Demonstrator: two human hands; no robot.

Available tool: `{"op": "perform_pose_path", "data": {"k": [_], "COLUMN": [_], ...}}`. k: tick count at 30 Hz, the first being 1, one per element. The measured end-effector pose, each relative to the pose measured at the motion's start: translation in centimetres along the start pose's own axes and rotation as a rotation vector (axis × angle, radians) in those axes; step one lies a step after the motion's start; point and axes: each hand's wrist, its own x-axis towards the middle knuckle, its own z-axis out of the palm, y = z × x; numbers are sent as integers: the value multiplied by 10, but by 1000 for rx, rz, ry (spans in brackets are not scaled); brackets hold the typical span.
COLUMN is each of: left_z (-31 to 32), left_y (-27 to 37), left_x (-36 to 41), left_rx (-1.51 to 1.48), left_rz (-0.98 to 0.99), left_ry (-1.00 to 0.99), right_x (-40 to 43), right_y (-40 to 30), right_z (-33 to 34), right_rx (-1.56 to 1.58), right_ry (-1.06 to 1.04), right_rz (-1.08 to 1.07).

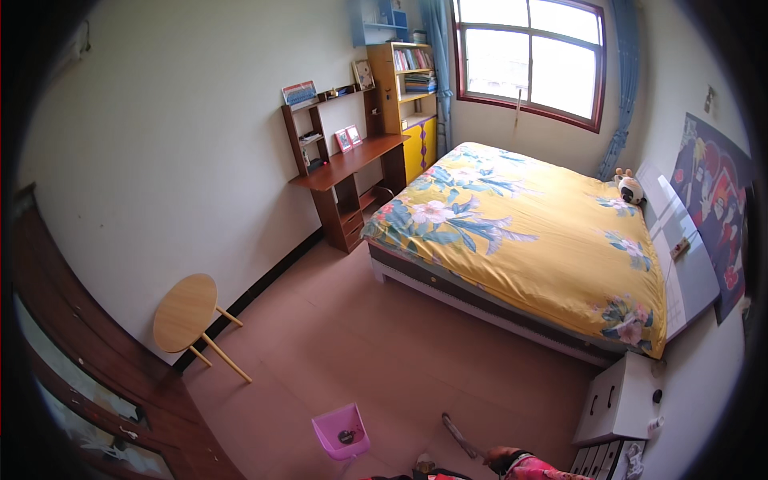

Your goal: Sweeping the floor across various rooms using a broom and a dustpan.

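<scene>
At the bottom edge, right of centre, my right hand (501,458) is closed around a thin shaft. From it a narrow greyish-brown piece (458,434), which looks like a broom head, reaches up and left over the floor. A dark band and a red-pink patterned sleeve cover the wrist. To the left lies a pink plastic dustpan (341,449), its mouth facing the upper left, with a dark round thing (346,436) and small bits of debris in it. The dustpan's handle runs down out of the frame. My left hand is out of view. Part of a shoe (425,462) shows between dustpan and hand.
A round wooden table (186,312) stands by the left wall, near a dark wood cabinet (174,414). Ahead are a desk (360,157), a bookshelf (385,84) and a bed (540,222) with a yellow floral cover. A white nightstand (618,399) stands at right.
</scene>
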Motion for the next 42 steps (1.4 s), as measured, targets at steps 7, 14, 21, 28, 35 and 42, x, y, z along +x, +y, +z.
{"op": "perform_pose_path", "data": {"k": [7,14,21,28,35,42], "left_z": [3,-24,-41,-8,19,42], "left_y": [71,162,259,353,433,522], "left_x": [47,144,218,257,330,421], "left_rx": [-47,-45,142,145,120,35], "left_rz": [14,-31,-4,-54,-133,-261], "left_ry": [72,-14,-148,-127,-89,-208], "right_x": [3,93,123,132,184,231], "right_y": [-189,-232,-348,-421,-422,-433], "right_z": [-181,-256,-373,-458,-556,-680], "right_rx": [-401,1046,833,1047,1041,959], "right_ry": [145,383,244,181,264,303], "right_rz": [-80,38,32,82,123,-7]}}
